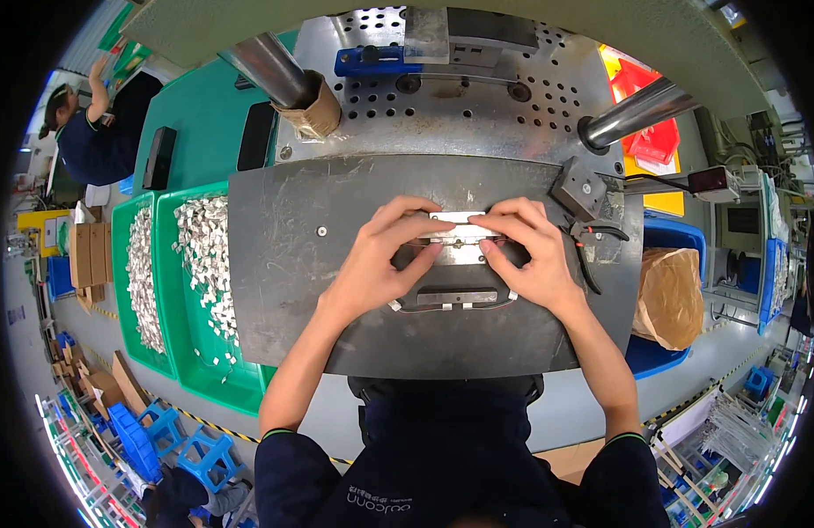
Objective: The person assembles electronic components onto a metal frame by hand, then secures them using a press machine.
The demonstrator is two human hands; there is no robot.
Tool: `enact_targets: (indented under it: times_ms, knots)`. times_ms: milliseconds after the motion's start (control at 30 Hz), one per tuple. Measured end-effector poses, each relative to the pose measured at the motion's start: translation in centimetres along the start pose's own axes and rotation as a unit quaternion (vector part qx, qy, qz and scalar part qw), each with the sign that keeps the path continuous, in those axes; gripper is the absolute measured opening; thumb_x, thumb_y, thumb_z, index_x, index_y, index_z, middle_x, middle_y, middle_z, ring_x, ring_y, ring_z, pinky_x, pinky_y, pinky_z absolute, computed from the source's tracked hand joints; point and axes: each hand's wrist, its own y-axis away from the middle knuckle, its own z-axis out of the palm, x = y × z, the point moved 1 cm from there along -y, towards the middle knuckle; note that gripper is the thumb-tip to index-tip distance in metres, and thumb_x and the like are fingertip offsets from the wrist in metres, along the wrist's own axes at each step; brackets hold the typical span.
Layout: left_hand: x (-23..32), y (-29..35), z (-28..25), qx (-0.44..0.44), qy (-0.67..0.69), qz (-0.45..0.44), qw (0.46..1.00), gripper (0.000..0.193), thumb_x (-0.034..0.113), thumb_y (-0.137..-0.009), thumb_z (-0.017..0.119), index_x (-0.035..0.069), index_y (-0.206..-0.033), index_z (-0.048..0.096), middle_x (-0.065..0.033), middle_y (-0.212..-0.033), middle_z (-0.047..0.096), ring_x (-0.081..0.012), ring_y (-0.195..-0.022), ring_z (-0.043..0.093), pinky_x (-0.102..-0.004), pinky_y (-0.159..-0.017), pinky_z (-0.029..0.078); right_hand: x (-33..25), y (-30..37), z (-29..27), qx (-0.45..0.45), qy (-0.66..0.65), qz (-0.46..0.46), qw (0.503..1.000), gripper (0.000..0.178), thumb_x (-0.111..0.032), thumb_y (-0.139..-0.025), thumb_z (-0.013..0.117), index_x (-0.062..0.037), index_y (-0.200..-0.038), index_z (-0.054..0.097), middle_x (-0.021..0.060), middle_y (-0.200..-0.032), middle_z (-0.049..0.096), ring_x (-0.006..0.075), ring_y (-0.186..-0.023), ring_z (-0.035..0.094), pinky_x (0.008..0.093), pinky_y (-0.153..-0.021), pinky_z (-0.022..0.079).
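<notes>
Both hands meet at a small silver metal plate (462, 255) with a hinge-like line across its middle, on the dark grey work plate (279, 299). My left hand (372, 260) grips its left side, fingers on the upper half and thumb at the lower edge. My right hand (539, 255) holds the right side the same way, thumb and fingers curled in. What lies beneath the fingertips is hidden. Just nearer to me sits a dark bar (460, 297) with small white pieces along its front and a thin dark strand around it.
Cutting pliers (592, 232) lie beside a dark metal block (579, 188) on the right. Green bins (173, 343) of small white-silver parts stand left. Steel posts (270, 70) rise behind, before a perforated metal bed (380, 128). Brown paper (669, 299) fills a blue bin at right.
</notes>
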Motion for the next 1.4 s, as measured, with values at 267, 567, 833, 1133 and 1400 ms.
enact_targets:
  times_ms: [267, 567, 833, 1133, 1400]
  knots:
    - [0.3, -0.8, 0.2, -0.023, -0.058, 0.019, 0.998, 0.041, -0.005, -0.089, 0.064, 0.012, -0.125, 0.073, -0.0058, -0.126, 0.065, -0.0254, -0.108, 0.057, -0.0369, -0.085, 0.051, -0.1, 0.0, 0.3, -0.004, -0.048, 0.107, 0.993, 0.047, 0.0, -0.081, 0.075, -0.0118, -0.126, 0.072, 0.002, -0.102, 0.065, 0.0134, -0.071, 0.057, 0.0315, -0.089, 0.04]
    - [-0.1, -0.8, -0.3, 0.02, -0.092, 0.093, 0.991, 0.033, -0.005, -0.086, 0.067, 0.006, -0.117, 0.072, -0.0086, -0.126, 0.066, -0.0298, -0.113, 0.061, -0.0379, -0.098, 0.047, -1.0, -1.1, 0.4, 0.03, -0.082, 0.09, 0.992, 0.047, -0.001, -0.079, 0.076, -0.0088, -0.126, 0.071, 0.0084, -0.119, 0.067, 0.0259, -0.112, 0.064, 0.0393, -0.104, 0.044]
    - [2.0, -2.5, -0.8, -0.028, -0.127, 0.089, 0.988, 0.015, 0.002, -0.085, 0.078, -0.002, -0.099, 0.076, -0.0144, -0.111, 0.075, -0.0333, -0.098, 0.072, -0.0404, -0.087, 0.055, -1.2, -2.4, 0.9, -0.025, 0.011, -0.022, 0.999, 0.015, -0.006, -0.085, 0.08, -0.0015, -0.1, 0.078, 0.0113, -0.111, 0.078, 0.029, -0.101, 0.072, 0.0403, -0.1, 0.046]
    - [3.3, -2.4, -0.6, -0.026, -0.202, 0.064, 0.977, 0.019, 0.015, -0.09, 0.079, -0.002, -0.098, 0.077, -0.0152, -0.111, 0.074, -0.0317, -0.101, 0.069, -0.0411, -0.085, 0.057, -2.2, 0.7, -1.5, 0.061, 0.119, 0.023, 0.991, 0.067, -0.031, -0.084, 0.086, -0.0154, -0.145, 0.061, 0.0133, -0.15, 0.053, 0.0366, -0.141, 0.046, 0.0457, -0.116, 0.037]
    - [6.3, -7.2, 4.3, -0.083, -0.246, 0.206, 0.944, 0.044, 0.016, -0.091, 0.076, 0.004, -0.131, 0.066, -0.0163, -0.14, 0.06, -0.0369, -0.131, 0.055, -0.0437, -0.111, 0.047, 2.3, 10.2, -7.5, 0.093, 0.284, 0.178, 0.938, 0.078, -0.041, -0.086, 0.083, -0.0197, -0.154, 0.053, 0.0195, -0.156, 0.045, 0.0395, -0.146, 0.039, 0.0532, -0.12, 0.023]
